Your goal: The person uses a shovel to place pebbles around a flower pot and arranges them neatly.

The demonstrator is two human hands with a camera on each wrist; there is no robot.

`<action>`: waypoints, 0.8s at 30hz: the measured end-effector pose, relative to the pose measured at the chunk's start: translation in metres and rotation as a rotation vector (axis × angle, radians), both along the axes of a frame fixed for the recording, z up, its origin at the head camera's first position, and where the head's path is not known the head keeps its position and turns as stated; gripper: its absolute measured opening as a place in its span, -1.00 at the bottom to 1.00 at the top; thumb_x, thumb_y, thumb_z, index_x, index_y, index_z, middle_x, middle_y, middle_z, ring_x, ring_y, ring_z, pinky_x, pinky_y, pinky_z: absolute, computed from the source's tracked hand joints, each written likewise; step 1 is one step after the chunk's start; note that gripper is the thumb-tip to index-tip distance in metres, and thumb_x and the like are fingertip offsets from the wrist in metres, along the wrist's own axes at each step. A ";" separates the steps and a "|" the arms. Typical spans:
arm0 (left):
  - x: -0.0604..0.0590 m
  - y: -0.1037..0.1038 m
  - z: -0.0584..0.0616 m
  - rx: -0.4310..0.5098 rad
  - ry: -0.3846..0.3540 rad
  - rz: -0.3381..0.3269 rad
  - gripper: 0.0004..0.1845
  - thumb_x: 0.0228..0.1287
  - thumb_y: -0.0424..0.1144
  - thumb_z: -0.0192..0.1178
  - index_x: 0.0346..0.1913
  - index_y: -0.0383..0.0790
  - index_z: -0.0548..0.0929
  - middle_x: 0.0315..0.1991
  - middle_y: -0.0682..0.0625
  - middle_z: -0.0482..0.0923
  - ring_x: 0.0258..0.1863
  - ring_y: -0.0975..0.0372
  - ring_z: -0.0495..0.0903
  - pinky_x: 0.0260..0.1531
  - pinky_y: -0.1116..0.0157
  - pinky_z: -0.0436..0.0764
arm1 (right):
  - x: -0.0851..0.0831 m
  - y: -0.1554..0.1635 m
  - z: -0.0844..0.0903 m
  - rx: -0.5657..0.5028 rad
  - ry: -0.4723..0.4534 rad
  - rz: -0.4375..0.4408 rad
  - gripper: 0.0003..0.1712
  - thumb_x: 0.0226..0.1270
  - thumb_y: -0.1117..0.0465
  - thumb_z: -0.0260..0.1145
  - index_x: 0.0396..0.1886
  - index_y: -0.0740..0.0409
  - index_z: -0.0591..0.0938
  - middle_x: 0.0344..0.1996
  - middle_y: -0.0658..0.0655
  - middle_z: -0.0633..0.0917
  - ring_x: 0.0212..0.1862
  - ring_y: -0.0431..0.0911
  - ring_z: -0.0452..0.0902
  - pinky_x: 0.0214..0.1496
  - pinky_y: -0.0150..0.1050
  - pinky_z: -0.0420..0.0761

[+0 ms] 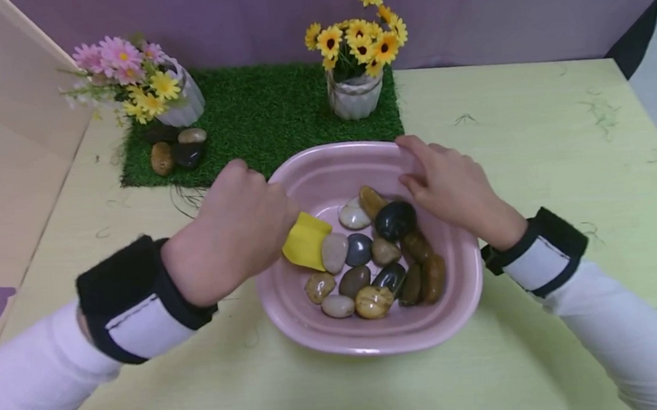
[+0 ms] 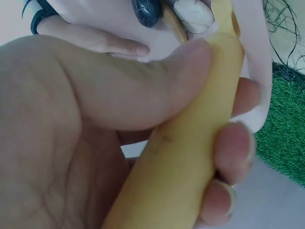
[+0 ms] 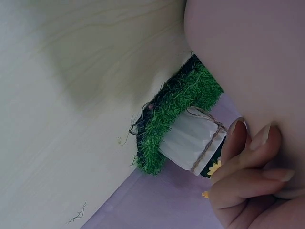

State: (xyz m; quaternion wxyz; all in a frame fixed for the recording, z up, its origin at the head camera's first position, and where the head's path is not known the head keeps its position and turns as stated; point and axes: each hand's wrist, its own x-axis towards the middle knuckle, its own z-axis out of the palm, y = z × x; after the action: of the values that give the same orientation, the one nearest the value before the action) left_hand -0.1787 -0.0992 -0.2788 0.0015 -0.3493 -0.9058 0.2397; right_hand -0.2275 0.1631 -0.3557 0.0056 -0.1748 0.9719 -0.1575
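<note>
A pink plastic basin (image 1: 374,343) holds several smooth stones in black, brown, grey and white. My left hand (image 1: 237,228) is over its left side, gripping the handle (image 2: 176,157) of a yellow toy shovel, thumb along one side and fingers wrapped round the other. The shovel's yellow blade (image 1: 306,242) dips into the basin, its edge against a pale grey stone (image 1: 335,253). At the far right rim, my right hand (image 1: 451,182) holds the basin, thumb inside the wall; in the right wrist view its curled fingers (image 3: 243,191) press the outside.
A green turf mat (image 1: 257,107) lies behind the basin. On it stand a white pot of yellow flowers (image 1: 356,96) and, at left, a tilted white pot (image 1: 184,100) with pink and yellow flowers. Several stones (image 1: 176,152) sit before that pot. Loose grass strands (image 1: 599,113) dot the table.
</note>
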 end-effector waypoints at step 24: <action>-0.003 -0.011 -0.015 0.151 -0.214 -0.047 -0.98 0.12 -0.32 0.17 -0.40 -0.19 0.59 -0.72 0.01 0.35 -0.75 0.19 0.35 -0.73 0.29 0.36 | 0.001 -0.001 0.002 -0.004 -0.016 0.001 -0.39 0.32 0.17 0.20 0.34 0.11 0.30 -0.16 0.33 0.63 -0.38 0.11 0.57 -0.58 -0.14 0.50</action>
State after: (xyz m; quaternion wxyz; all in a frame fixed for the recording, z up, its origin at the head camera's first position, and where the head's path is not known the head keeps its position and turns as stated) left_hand -0.1815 -0.1097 -0.2935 -0.0630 -0.3930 -0.9078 0.1323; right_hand -0.2269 0.1621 -0.3533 0.0133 -0.1741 0.9714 -0.1608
